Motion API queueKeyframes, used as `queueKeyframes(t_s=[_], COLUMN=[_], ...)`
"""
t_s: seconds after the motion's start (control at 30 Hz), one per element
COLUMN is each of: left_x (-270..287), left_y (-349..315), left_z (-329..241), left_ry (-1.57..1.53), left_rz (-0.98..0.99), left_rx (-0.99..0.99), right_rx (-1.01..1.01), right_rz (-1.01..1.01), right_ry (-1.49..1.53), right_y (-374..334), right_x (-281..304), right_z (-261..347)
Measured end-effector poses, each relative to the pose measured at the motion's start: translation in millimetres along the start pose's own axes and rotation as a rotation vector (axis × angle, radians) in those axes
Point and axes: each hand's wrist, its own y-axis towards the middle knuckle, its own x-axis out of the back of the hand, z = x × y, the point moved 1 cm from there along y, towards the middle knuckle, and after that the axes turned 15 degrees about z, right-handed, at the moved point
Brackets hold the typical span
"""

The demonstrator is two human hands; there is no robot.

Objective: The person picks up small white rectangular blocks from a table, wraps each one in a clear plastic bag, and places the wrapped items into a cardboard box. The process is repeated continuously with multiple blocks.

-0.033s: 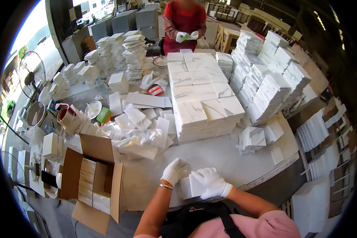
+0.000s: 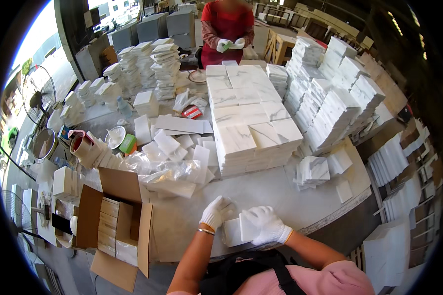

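At the table's near edge, my right hand [image 2: 267,225], in a white knit glove, grips a square white tile [image 2: 249,229]. This tile partly overlaps another white tile [image 2: 232,233] lying to its left. My left hand [image 2: 216,212], gloved the same way, is just beyond that left tile with its fingers curled. A faint see-through sheen shows by its fingertips, perhaps clear film; what the fingers hold cannot be made out.
An open cardboard box [image 2: 139,231] holding wrapped tile stacks stands at the left. Clear plastic bags [image 2: 157,169] and loose tiles lie beyond it. A large block of veined tiles [image 2: 253,115] fills the middle. Across the table stands a person in red [image 2: 227,29].
My right hand has shifted slightly to the right with its tile, so more of the left tile shows. My left hand has stayed in place.
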Motion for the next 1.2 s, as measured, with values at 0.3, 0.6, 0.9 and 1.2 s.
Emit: queueKeyframes(t_s=[0.3,0.6,0.9,1.2], left_x=[10.1,9.9,13.7,83.4], left_y=[6.7,3.3,2.9,17.5], left_z=[6.3,-1.6,-3.1,5.4], left_ry=[-0.054,0.038,0.048,0.917], left_rz=[-0.06,-0.125,-0.094,0.331], left_rx=[0.016,0.011,0.038,-0.077], right_rx=[-0.524,-0.56,-0.455,-0.605], right_rz=[0.208,0.182,-0.33,0.118], right_ry=[-0.026,0.023,-0.051,-0.174], right_y=[-82.6,-85.6,-100.0,-99.4], right_x=[-33.9,-46.0,29.2,113.4], right_z=[-83.6,-94.1,-138.9,-233.7])
